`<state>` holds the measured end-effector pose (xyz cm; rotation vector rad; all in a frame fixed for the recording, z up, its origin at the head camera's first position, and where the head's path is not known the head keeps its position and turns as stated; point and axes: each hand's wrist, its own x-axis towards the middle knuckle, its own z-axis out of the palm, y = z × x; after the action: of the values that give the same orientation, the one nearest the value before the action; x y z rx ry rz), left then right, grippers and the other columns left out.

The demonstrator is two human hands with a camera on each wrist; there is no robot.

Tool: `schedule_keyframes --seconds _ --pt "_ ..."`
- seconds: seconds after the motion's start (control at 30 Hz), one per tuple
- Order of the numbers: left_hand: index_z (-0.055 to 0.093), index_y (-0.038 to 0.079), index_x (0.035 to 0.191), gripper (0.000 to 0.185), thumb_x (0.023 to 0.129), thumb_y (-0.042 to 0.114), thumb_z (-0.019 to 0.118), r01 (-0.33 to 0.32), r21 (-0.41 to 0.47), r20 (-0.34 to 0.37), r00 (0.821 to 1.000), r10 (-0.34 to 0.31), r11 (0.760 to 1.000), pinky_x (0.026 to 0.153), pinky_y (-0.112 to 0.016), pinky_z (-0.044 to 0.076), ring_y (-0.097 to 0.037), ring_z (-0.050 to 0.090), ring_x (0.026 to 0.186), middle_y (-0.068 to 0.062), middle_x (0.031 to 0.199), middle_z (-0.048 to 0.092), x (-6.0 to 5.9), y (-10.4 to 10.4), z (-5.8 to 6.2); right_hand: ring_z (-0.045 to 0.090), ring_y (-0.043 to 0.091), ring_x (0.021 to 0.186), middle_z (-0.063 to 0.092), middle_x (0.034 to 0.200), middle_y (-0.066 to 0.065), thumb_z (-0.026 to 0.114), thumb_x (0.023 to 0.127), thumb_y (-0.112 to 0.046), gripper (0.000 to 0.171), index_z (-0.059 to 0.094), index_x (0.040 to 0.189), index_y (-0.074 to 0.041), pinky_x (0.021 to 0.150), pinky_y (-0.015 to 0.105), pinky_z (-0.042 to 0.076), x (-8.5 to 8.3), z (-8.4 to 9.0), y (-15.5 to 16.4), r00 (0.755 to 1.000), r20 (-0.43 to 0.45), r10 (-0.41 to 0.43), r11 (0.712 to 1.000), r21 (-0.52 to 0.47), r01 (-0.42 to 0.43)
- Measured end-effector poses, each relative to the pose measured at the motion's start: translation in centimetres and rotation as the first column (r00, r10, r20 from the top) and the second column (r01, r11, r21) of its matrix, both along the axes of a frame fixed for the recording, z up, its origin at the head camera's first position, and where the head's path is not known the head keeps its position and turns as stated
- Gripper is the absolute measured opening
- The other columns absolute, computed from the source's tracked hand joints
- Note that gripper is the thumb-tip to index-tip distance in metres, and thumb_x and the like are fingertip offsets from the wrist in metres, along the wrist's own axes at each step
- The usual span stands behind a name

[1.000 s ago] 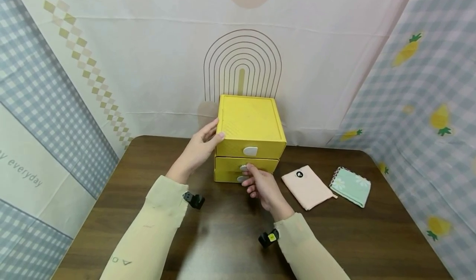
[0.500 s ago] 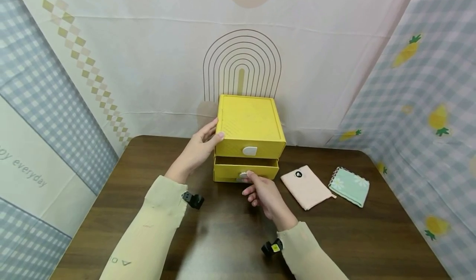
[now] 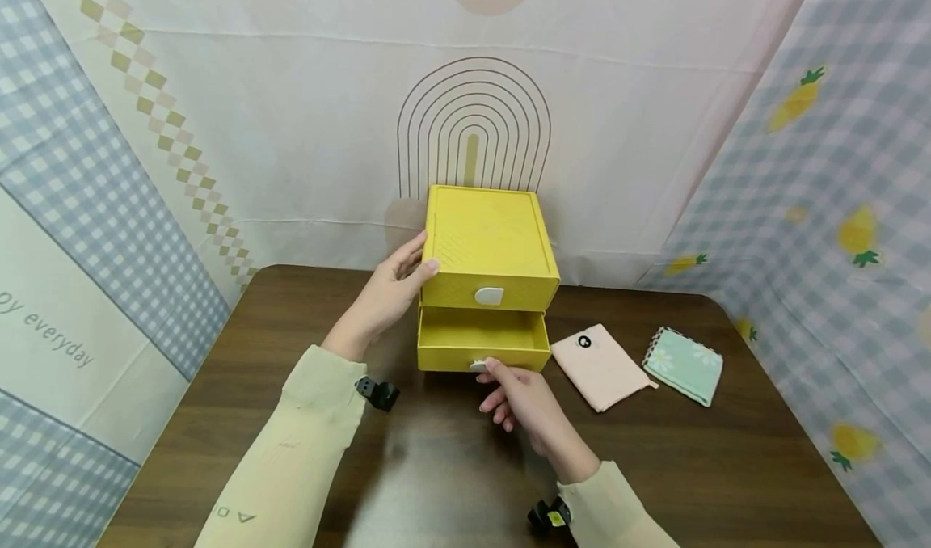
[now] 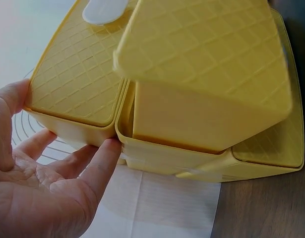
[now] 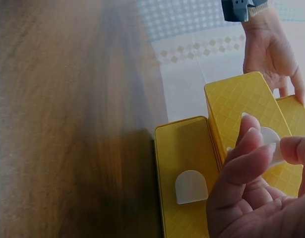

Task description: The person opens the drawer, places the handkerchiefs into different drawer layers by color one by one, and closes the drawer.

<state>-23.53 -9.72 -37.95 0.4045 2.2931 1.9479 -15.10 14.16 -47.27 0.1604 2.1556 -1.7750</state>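
Observation:
A yellow drawer unit stands against the back curtain. Its middle drawer is pulled out, and the yellow inside shows in the head view. My right hand pinches the white pull tab of that drawer between thumb and fingers. My left hand rests on the unit's left side, with the thumb at the top front edge and the fingers, fairly straight, spread along the side wall. The top drawer is closed. Below, the bottom drawer with its own white tab is closed too.
A folded pink cloth with a round dark mark lies right of the unit. Farther right lies a folded mint-green cloth with a patterned edge. Both are on the dark wooden table. Patterned curtains surround the table's back and sides.
My right hand has drawn the middle drawer out toward me by its tab, from closed to well out. The left hand has stayed on the unit's side.

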Motion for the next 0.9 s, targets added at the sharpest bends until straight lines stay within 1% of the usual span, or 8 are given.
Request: schedule_keyframes --seconds 0.13,0.2,0.3,0.5,0.63,0.8,0.87,0.9 --pt "0.029 0.039 0.151 0.067 0.093 0.052 0.059 -0.012 -0.005 -0.014 1.0 0.012 1.0 0.111 -0.041 0.029 -0.01 0.032 0.136 0.007 0.151 0.035 -1.0 -0.1 -1.5 0.054 0.014 0.051 0.068 0.072 0.009 0.055 0.088 -0.064 0.065 0.07 0.108 -0.003 0.044 0.025 0.045 0.7 0.0 0.3 1.0 0.0 0.028 0.999 0.019 -0.028" --pt "0.028 0.039 0.151 0.067 0.093 0.052 0.059 -0.014 -0.005 -0.015 1.0 0.014 1.0 0.111 -0.041 0.029 -0.01 0.032 0.136 0.007 0.151 0.035 -1.0 -0.1 -1.5 0.054 0.013 0.051 0.068 0.071 0.008 0.055 0.089 -0.063 0.064 0.07 0.107 -0.004 0.044 0.025 0.045 1.1 0.1 0.4 0.999 0.0 0.039 0.999 0.019 -0.039" --pt "0.029 0.039 0.151 0.067 0.093 0.051 0.059 -0.014 0.001 -0.016 1.0 0.014 1.0 0.111 -0.042 0.029 -0.01 0.033 0.136 0.008 0.15 0.036 -0.9 0.0 -1.5 0.054 0.013 0.051 0.067 0.07 0.008 0.055 0.09 -0.061 0.064 0.07 0.108 -0.001 0.044 0.025 0.044 1.6 0.1 0.5 0.999 0.003 0.054 0.999 0.006 -0.054" --pt "0.026 0.037 0.152 0.065 0.095 0.046 0.057 0.008 0.017 -0.013 1.0 -0.008 1.0 0.112 -0.043 0.028 -0.013 0.03 0.138 0.005 0.153 0.033 -1.1 -0.1 -1.6 0.053 0.012 0.05 0.067 0.068 0.007 0.055 0.091 -0.059 0.065 0.069 0.109 0.002 0.043 0.024 0.043 2.5 0.0 0.7 0.997 0.002 0.076 0.997 -0.004 -0.076" --pt "0.025 0.032 0.154 0.064 0.098 0.039 0.056 0.009 0.018 -0.002 1.0 -0.009 1.0 0.112 -0.045 0.027 -0.017 0.028 0.139 0.001 0.154 0.031 -0.8 0.0 -1.2 0.053 0.012 0.05 0.067 0.068 0.007 0.055 0.091 -0.059 0.064 0.069 0.108 0.002 0.043 0.024 0.042 2.9 0.1 0.8 0.996 -0.003 0.089 0.996 -0.007 -0.089" --pt "0.023 0.023 0.155 0.064 0.1 0.031 0.054 0.008 0.006 0.006 1.0 -0.008 1.0 0.111 -0.045 0.028 -0.02 0.028 0.14 -0.005 0.155 0.03 0.3 0.1 0.5 0.053 0.012 0.05 0.067 0.068 0.007 0.055 0.093 -0.056 0.061 0.069 0.107 0.001 0.043 0.024 0.042 3.5 0.2 0.7 0.994 -0.015 0.11 0.994 0.009 -0.11" --pt "0.023 0.021 0.155 0.064 0.101 0.03 0.054 0.011 0.0 0.001 1.0 -0.011 1.0 0.111 -0.045 0.027 -0.022 0.027 0.14 -0.006 0.155 0.03 0.7 0.2 1.0 0.053 0.012 0.05 0.067 0.068 0.007 0.054 0.094 -0.055 0.06 0.069 0.106 0.002 0.042 0.024 0.042 3.6 0.1 0.7 0.993 -0.022 0.112 0.994 0.018 -0.112" --pt "0.022 0.021 0.156 0.064 0.101 0.03 0.054 0.013 -0.002 -0.001 1.0 -0.013 1.0 0.112 -0.046 0.027 -0.022 0.027 0.141 -0.006 0.155 0.03 0.8 0.2 1.0 0.053 0.011 0.049 0.067 0.068 0.007 0.054 0.094 -0.055 0.06 0.069 0.106 0.002 0.042 0.024 0.042 3.7 0.0 0.7 0.993 -0.025 0.111 0.994 0.021 -0.111"
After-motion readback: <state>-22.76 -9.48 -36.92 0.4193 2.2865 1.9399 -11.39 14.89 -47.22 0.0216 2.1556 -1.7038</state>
